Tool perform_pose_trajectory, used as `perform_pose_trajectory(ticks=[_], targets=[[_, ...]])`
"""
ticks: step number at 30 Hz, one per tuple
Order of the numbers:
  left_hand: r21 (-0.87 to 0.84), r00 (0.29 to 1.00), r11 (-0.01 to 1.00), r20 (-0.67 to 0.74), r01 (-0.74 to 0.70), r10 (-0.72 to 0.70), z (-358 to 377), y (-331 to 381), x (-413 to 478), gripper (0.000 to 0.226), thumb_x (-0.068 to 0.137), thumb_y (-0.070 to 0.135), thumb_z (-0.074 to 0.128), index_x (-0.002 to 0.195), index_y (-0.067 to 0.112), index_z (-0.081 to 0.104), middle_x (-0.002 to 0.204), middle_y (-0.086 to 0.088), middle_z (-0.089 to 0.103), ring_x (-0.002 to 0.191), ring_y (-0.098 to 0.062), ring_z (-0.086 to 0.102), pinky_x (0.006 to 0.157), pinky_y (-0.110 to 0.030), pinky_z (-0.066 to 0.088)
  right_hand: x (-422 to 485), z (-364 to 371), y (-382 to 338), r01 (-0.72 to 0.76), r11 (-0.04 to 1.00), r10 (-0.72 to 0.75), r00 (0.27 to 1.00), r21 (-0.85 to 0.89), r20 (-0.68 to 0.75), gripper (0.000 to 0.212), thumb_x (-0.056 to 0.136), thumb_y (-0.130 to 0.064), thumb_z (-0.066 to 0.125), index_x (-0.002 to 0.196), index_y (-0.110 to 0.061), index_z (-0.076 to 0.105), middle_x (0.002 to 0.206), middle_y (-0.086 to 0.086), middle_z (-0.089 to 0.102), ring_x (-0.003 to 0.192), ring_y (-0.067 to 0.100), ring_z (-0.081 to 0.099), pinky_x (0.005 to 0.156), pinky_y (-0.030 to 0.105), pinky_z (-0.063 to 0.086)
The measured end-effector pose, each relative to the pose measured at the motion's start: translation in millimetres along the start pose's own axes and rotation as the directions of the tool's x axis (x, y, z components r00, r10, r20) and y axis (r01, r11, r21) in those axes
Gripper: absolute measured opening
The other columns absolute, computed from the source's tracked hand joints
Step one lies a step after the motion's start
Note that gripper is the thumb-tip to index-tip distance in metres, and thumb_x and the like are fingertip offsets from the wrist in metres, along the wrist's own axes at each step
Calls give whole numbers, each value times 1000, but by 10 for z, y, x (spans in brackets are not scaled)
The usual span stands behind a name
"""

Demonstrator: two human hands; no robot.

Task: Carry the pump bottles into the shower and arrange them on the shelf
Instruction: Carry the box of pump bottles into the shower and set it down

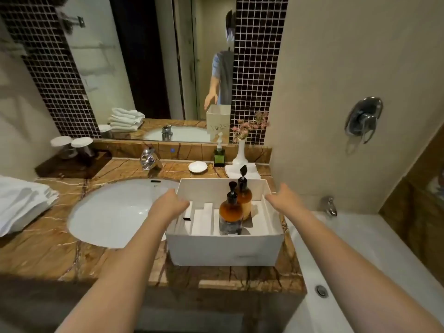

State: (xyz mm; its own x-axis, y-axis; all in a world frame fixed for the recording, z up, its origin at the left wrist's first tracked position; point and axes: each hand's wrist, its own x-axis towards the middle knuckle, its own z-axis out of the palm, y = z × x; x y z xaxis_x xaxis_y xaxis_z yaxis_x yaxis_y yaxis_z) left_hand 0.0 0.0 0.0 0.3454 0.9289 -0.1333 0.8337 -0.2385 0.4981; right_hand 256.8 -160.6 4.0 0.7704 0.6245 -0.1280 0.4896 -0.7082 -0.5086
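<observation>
A brown veined stone bench (pixel 48 255) was seen along a mirrored bathroom wall, with a bathtub (pixel 360 248) directly to its right. The two amber pump bottles (pixel 230 216) were found standing upright in a white open-topped box (pixel 225 248) on the bench. One stood behind the other, close together, in a compartment right of centre. The compartments to the left were seen to hold only white stepped inserts.

The left hand (pixel 171 203) was placed at the box's left wall and the right hand (pixel 284 198) at its right wall. The fingers (pixel 183 202) of both were loosely extended toward the rim and nothing was gripped. Whether the card was actually touched could not be told.

The step was judged to be either lifting the whole box or taking the bottles out. If the box were to be carried, it would best be held low on both walls and kept level, since tall bottles in a loose compartment could be tipped. Otherwise each bottle should be gripped round the body, not by the pump head.

A white sink basin (pixel 115 212) was set beside the box on its left. Behind it a small white dish (pixel 197 167), a green soap dispenser (pixel 219 157) and a white vase (pixel 240 152) of pink flowers were ranged. Folded white towels (pixel 21 203) were left at the bench's far left.
</observation>
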Motion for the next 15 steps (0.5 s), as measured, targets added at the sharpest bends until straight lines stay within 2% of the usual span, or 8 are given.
perform_pose_trajectory(ticks=[3,6,7,11,15], targets=[[2,999,1000,47,22,-22,169,-121,37,41,80,33,53,114,10,50,102,-8,59,91,-26,56,73,-33,45,35,174,78,-64,998,63,997,20,54,63,80,-43,55,134,-14,41,132,11,54,116,32,54,86,39,46],[1,997,998,40,58,-58,323,-245,133,21,81,21,50,100,14,46,98,-8,55,92,-28,54,86,-41,48,94,315,135,-118,992,111,984,41,142,52,83,-32,54,130,-9,49,127,14,57,111,32,57,89,38,49],[5,999,999,27,47,-47,345,-267,179,17,82,17,48,98,13,45,96,-8,54,91,-28,53,86,-41,47,124,352,151,-112,993,107,983,28,148,49,84,-27,53,129,-6,51,127,15,57,111,33,57,89,37,49],[51,1000,999,3,-12,12,335,-275,289,7,85,9,42,91,11,44,86,-5,48,85,-26,47,74,-34,41,185,404,182,-67,997,69,995,-40,69,33,87,-13,45,116,-2,57,116,16,62,103,33,59,82,36,50],[57,1000,998,-1,-22,22,316,-270,281,5,86,8,41,90,11,43,89,-7,47,86,-27,47,82,-39,44,163,390,179,-50,995,53,998,-85,32,31,88,-10,43,113,-3,59,111,16,63,100,33,60,77,35,49]])
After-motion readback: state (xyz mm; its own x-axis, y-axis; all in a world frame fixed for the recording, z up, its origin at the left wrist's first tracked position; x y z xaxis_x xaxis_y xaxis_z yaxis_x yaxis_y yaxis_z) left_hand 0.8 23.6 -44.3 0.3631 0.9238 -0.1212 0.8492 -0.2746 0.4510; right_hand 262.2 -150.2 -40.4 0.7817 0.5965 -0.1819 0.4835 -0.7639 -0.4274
